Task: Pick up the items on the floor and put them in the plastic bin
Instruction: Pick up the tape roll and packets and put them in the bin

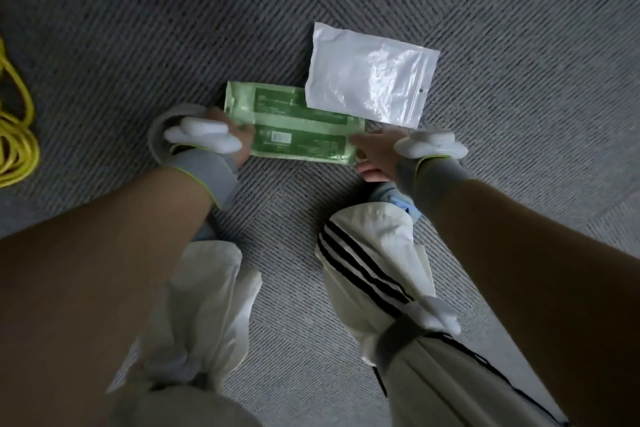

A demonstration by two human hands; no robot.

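Observation:
A flat green packet (294,128) lies on the grey carpet in front of my feet. My left hand (239,139) grips its left end and my right hand (375,152) grips its right end. A clear white plastic pouch (370,74) lies on the carpet just beyond, its near corner overlapping the green packet's upper right. Both wrists wear grey bands with white padding. The plastic bin is not in view.
A coil of yellow cable (15,135) lies on the carpet at the far left. My legs in white trousers with black stripes (367,274) fill the lower middle. Grey ribbed carpet tiles (519,45) stretch all around.

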